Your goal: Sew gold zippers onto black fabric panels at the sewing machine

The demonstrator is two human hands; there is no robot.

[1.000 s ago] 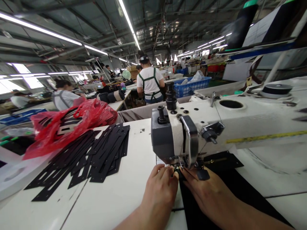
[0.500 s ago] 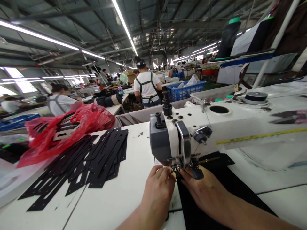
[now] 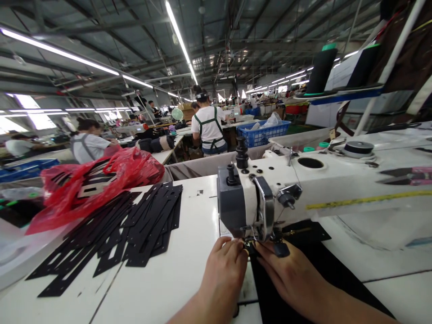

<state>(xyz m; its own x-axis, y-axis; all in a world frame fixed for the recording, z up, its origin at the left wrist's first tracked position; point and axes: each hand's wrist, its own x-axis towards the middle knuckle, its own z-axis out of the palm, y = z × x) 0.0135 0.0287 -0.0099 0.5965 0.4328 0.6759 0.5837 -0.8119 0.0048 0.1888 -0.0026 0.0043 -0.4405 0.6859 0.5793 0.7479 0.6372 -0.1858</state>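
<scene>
A white and grey sewing machine (image 3: 232, 198) stands over the white table, its needle area hidden partly by fingers. My left hand (image 3: 224, 270) is closed just left of the presser foot, fingertips pinched together; what they hold is too small to make out. My right hand (image 3: 290, 270) lies on black fabric (image 3: 327, 265), right of the needle, with its fingers stretched forward beneath the machine head. The fabric runs from under the head toward the lower right. Many flat black strips with slots (image 3: 151, 225) are piled on the table at the left.
A red plastic bag (image 3: 135, 166) sits behind the strips. Scissors (image 3: 405, 175) and a yellow tape measure (image 3: 364, 199) are on the machine arm. Thread cones (image 3: 320, 69) stand at upper right. Beyond are a blue basket (image 3: 265, 132) and a person in a white shirt (image 3: 208, 123).
The view has shifted slightly, so the machine appears a little lower and farther right. Both hands stay by the presser foot with nearly the same pose.
</scene>
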